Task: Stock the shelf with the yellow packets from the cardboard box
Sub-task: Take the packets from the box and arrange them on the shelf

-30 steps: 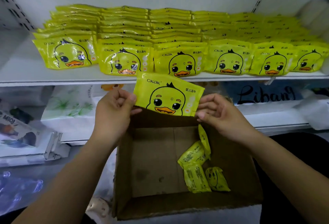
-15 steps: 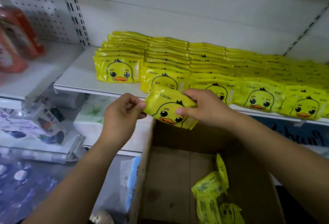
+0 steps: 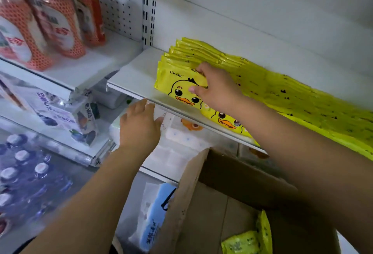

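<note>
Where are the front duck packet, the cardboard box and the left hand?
front duck packet (image 3: 174,84): head view, printed face
cardboard box (image 3: 242,179): head view, far inner wall
left hand (image 3: 139,128): head view, its back

White metal store shelving in soft, even light.
A slotted upright (image 3: 149,7) separates a perforated back panel (image 3: 119,1) on the left from a plain white back panel (image 3: 262,11); the shelf (image 3: 137,76) adjoins a neighbouring shelf (image 3: 80,70), with a lower tier (image 3: 66,151) beneath.
</note>
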Demonstrator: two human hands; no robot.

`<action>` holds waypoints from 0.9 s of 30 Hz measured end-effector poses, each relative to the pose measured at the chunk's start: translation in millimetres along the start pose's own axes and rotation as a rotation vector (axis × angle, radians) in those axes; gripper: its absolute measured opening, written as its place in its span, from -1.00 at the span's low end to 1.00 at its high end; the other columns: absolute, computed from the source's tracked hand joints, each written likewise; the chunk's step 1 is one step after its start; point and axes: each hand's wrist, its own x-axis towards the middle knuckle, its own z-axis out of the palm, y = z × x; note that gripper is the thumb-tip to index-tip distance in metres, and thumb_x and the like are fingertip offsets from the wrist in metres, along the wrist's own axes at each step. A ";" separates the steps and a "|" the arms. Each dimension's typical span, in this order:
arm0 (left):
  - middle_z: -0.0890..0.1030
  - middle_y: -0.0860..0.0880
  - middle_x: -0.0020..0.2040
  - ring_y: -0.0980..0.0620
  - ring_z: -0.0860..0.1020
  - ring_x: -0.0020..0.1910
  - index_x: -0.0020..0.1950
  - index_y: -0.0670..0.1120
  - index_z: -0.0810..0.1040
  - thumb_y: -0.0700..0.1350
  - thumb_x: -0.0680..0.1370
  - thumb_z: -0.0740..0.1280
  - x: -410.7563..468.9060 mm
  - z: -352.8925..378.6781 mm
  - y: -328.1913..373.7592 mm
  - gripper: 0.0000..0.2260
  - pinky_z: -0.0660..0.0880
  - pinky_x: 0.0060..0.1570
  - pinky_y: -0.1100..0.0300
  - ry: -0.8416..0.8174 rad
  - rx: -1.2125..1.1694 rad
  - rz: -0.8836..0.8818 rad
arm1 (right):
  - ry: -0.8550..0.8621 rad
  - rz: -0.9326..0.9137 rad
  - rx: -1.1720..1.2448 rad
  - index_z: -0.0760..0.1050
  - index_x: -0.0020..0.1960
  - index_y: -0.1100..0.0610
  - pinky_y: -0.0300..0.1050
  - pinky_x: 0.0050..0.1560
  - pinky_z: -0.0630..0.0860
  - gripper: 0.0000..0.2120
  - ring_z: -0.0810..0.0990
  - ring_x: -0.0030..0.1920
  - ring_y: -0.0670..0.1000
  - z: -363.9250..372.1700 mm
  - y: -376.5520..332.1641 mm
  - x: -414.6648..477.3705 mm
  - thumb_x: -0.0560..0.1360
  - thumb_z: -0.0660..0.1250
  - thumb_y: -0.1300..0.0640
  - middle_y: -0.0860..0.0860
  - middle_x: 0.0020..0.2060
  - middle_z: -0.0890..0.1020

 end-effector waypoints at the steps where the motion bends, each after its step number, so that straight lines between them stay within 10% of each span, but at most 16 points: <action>1: 0.26 -0.09 0.61 -0.17 0.17 0.60 0.53 -0.08 0.37 0.07 0.67 0.27 3.3 1.5 -2.1 -0.54 0.22 0.49 -0.20 -0.027 0.034 0.011 | -0.015 0.001 -0.008 0.39 0.36 0.06 -0.07 -0.06 0.44 -0.53 0.59 0.12 0.17 8.1 -2.3 11.0 0.53 0.43 -0.05 0.07 0.22 0.58; 11: -0.09 -0.01 0.69 -0.07 -0.16 0.67 0.66 0.05 0.10 0.23 0.67 0.15 15.7 9.7 -2.4 -0.40 -0.08 0.60 -0.24 -0.161 0.054 -0.005 | 0.088 -0.062 -0.215 0.50 0.32 0.16 0.05 0.20 0.41 -0.52 0.37 0.35 0.19 44.7 11.0 49.7 0.51 0.44 -0.07 0.10 0.24 0.51; 27: 0.36 -0.18 0.47 -0.21 0.30 0.46 0.43 -0.16 0.47 0.13 0.64 0.31 -31.4 38.1 47.3 -0.52 0.39 0.35 -0.18 -0.061 -0.247 0.098 | 0.448 -0.209 -0.014 0.54 0.20 0.16 0.00 0.11 0.36 -0.63 0.47 0.18 0.14 31.0 38.2 -81.6 0.49 0.44 -0.01 0.07 0.15 0.59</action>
